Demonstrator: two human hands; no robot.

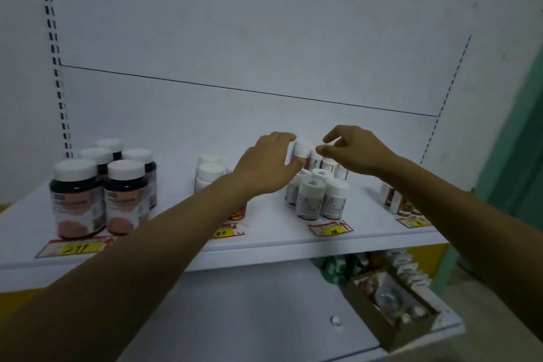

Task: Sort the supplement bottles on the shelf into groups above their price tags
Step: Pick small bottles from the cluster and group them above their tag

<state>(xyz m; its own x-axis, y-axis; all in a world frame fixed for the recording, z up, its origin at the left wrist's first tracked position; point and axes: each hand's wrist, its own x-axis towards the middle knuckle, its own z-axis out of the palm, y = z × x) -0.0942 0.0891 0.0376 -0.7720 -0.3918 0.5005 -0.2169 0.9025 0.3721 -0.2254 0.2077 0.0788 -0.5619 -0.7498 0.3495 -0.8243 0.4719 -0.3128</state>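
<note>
Scene: A person is standing at a white metal shelf board (pixel 270 223), both bare arms reaching toward its back.
Landmark: A cluster of small white plastic bottles (pixel 316 197) with white caps and pale labels is standing right of the board's middle, above a red-and-yellow price tag (pixel 330 228).
Left hand: The left hand (pixel 267 164) is curling thumb and fingers round a small white-capped bottle with a reddish label (pixel 302 150), just behind the cluster, and is grasping it.
Right hand: The right hand (pixel 355 150) is hovering behind the cluster, thumb and forefinger drawn close together. I cannot tell whether they are pinching anything.
Looking done: Well left of the cluster, large dark round bottles with white lids (pixel 102 185) are sitting together above a yellow "299" tag (pixel 78 247). The cluster itself is also looking grouped.
Looking unfinished: Behind the cluster, brown-labelled small bottles (pixel 326 161) are standing loose with the gripped one, so a few strays seem to be awaiting a place.
Hidden: The left forearm is covering most of the plain white bottles (pixel 210 170) left of the cluster and part of their tag (pixel 226 232).
Also hidden: The right forearm is cutting across the far-right bottle group (pixel 393 197).
Hard to read: Dim light and blur are making every label illegible.
</note>
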